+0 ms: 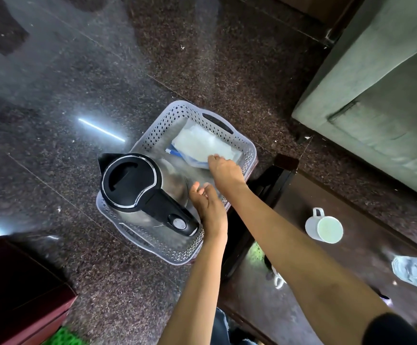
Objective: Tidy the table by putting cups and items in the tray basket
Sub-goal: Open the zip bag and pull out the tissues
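Observation:
A pale grey perforated tray basket (pixel 152 135) sits below me, at the dark table's left edge. Inside it stands a steel kettle (pixel 137 185) with a black lid and handle, filling the near half. A clear plastic packet (pixel 202 145) with white contents and a blue strip lies in the far half. My right hand (pixel 225 170) reaches into the basket, fingertips on the packet's near edge. My left hand (pixel 210 210) hovers beside the kettle's handle, fingers loosely apart, holding nothing. A white mug (pixel 324 229) stands on the table to the right.
The dark brown table (pixel 352 270) runs along the right. A clear plastic bottle (pixel 416 272) lies at its right edge. A grey-green sofa (pixel 376 95) fills the upper right. Speckled granite floor (pixel 78 95) spreads to the left, with dark red furniture (pixel 15 295) at the lower left.

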Demonstrator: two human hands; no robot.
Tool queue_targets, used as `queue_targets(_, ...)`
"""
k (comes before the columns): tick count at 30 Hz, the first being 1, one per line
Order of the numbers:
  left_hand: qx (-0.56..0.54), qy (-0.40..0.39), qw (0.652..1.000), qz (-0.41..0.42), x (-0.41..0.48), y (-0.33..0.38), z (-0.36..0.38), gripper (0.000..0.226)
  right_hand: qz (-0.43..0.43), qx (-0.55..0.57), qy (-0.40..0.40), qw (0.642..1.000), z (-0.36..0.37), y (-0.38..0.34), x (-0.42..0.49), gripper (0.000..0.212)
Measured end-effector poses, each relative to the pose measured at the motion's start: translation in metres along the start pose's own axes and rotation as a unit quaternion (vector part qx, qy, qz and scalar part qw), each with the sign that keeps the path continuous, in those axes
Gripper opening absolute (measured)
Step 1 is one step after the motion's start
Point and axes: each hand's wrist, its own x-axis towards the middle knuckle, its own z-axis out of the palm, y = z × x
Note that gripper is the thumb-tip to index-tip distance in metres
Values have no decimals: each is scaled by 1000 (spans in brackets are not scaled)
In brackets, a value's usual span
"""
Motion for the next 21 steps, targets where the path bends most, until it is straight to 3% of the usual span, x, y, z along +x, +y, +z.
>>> queue_targets(2, 8, -4, 1000, 1, -3, 2, 1, 44, 23, 48, 2, 999, -9, 3, -1, 31)
queue_targets(4, 4, -3, 1000, -2, -6, 5, 3, 45, 74, 173, 47, 981, -18, 10, -4, 26)
queue_targets(7, -20, -26, 999, -3, -11, 9, 8, 50, 128, 362, 150, 911, -33, 25, -26, 13)
queue_targets(9, -42, -54, 998, -3, -19, 13, 14, 54, 159, 450, 166, 863, -41, 37, -56, 5)
queue_targets(11, -47, -81, 996, 10, -27, 16, 18, 49, 178, 520, 159, 821, -44, 49, -87, 17)
queue_targets(13, -32, -109, 993, 31, -41, 19, 25, 39, 191, 550, 149, 799, -43, 62, -118, 24)
queue_targets(16, 21, -142, 987, 69, -73, 17, 39, 25, 204, 568, 152, 783, -37, 81, -163, 16)
queue_targets(21, 131, -189, 962, 145, -123, -4, 52, 27, 192, 602, 156, 759, -30, 103, -234, 15)
